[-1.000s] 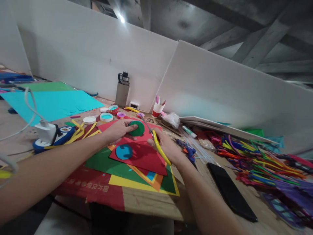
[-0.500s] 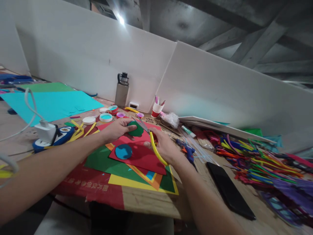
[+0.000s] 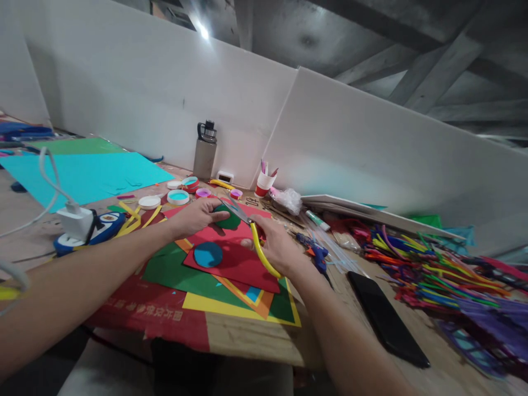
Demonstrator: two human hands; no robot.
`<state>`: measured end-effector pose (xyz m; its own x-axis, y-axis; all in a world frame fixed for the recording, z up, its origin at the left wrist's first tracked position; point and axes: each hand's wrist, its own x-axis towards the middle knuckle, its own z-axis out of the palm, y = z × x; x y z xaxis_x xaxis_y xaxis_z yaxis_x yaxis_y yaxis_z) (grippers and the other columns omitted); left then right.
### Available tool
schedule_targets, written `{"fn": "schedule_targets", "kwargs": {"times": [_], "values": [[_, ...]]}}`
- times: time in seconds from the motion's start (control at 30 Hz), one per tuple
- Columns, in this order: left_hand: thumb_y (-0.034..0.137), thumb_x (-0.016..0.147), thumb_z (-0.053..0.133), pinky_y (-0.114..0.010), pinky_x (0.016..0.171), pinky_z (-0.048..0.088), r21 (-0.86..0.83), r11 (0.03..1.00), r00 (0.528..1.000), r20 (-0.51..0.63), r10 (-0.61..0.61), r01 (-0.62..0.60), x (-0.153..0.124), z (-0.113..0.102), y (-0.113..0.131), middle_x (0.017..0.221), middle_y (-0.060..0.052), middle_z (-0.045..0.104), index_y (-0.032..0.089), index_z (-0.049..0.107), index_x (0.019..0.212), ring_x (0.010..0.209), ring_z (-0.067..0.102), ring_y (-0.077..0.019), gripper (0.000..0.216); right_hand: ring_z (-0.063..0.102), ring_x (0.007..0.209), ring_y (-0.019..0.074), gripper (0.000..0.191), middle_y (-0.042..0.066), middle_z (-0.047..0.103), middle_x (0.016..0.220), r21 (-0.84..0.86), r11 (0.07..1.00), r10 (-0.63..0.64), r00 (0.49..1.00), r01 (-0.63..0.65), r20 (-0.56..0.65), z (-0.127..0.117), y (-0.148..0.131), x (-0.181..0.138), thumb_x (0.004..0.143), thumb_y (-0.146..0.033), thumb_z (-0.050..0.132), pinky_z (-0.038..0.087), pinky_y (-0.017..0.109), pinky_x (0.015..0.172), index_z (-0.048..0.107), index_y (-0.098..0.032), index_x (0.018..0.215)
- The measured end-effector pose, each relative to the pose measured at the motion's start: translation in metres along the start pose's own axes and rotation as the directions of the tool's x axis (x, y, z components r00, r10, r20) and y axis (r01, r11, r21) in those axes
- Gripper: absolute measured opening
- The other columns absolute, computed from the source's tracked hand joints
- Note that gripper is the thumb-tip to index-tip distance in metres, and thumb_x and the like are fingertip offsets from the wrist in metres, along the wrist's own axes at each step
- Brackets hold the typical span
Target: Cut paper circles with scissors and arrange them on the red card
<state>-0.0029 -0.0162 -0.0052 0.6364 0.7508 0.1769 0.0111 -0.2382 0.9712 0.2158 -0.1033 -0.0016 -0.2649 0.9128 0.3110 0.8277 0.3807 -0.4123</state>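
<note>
Head view: from my remote post I have two bare hands over a crowded tabletop [image 3: 251, 344]. Left hand [image 3: 200, 219] pinches the green piece [image 3: 228, 221] at its left side, thumb toward the camera, other fingers mostly hidden. Right hand [image 3: 275, 243] is wrapped around the yellow handles of the scissors [image 3: 260, 252]; the blades point left and lie across the far part of the green piece. I cannot tell how wide they are parted, nor whether they bite.

Position: green piece mid-scene, apparently raised above the tabletop. Nearer, a blue disc [image 3: 208, 254] lies on a red sheet [image 3: 247, 278], with green, orange and yellow sheets fanned beneath. Right of the right hand: glue gun [image 3: 317, 256], then phone [image 3: 388, 320] nearer. Pots [image 3: 178, 197] stand far left of the green piece.

Handling notes (my judgement): the step in hand looks like trimming. I would keep the scissors nearly still and turn the green piece into them with the left hand. Cut close to the pivot, in short strokes, without closing fully to the tips; that should avoid notches. The green piece may flex, so hold it taut. Main risk: left thumb sits near the line of the blades; I would shift the pinch back before cutting that side.
</note>
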Motion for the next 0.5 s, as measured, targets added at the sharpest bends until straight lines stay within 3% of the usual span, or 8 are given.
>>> {"fn": "schedule_targets", "kwargs": {"times": [0.27,0.5], "values": [[0.036,0.076,0.075,-0.028,0.063,0.06,-0.008,1.0,1.0,-0.014,0.016,-0.016,-0.0023,0.0011,0.0039,0.085,-0.008,0.074,0.013,0.068,0.088,0.067,0.068,-0.015,0.027,0.052,0.076,0.0194,0.055,0.007,0.06,0.086,-0.025,0.998,-0.054,0.999,0.053,-0.009,-0.0015,-0.0001,0.0001,0.085,-0.054,0.063,0.041,0.032,0.07,0.058,-0.014,0.123],[0.041,0.079,0.071,-0.029,0.062,0.059,0.05,0.996,0.998,0.019,0.068,-0.069,-0.0007,-0.001,0.0007,0.083,-0.007,0.072,0.013,0.071,0.096,0.067,0.066,-0.0148,0.033,0.053,0.075,0.0203,0.056,0.007,0.06,0.084,-0.066,0.996,-0.058,0.998,0.056,-0.032,0.0013,0.0053,0.0001,0.084,-0.056,0.062,0.041,0.032,0.069,0.059,-0.017,0.124]]}}
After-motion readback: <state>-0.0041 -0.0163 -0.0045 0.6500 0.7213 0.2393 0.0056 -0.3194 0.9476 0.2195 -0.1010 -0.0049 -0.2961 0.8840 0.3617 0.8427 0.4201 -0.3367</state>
